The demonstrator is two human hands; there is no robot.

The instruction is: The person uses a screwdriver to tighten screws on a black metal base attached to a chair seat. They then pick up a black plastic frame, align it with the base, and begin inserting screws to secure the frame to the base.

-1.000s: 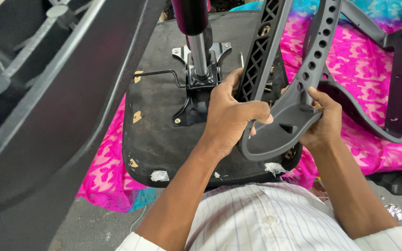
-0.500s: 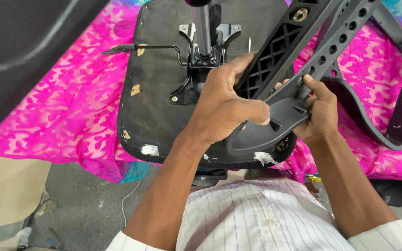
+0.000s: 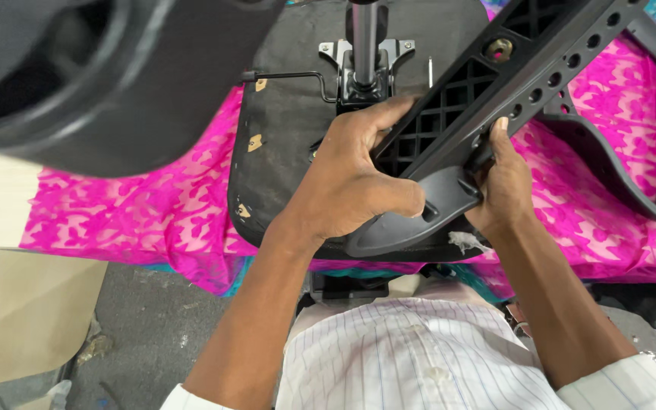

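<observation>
Compared with half a second ago, both hands sit higher on the black plastic chair arm (image 3: pixel 487 99), which now slants more steeply up to the right. At far left, well apart from the grip, a flattened piece of cardboard (image 3: pixel 28 319) lies on the grey floor, and a blurred black chair part (image 3: pixel 100 83) fills the corner above it. Just left of the grip, the upturned seat base (image 3: pixel 282 129) rests on pink patterned cloth (image 3: pixel 130 220), its metal post (image 3: pixel 364 45) rising above the knuckles. Left hand (image 3: pixel 351 178) is clenched around the arm's ribbed underside, thumb across its rounded lower end. Right hand (image 3: pixel 504 186) clasps the same arm from the other side, fingers pressed along the perforated edge. Right of the grip, a second black frame (image 3: pixel 647 182) lies on the cloth.
</observation>
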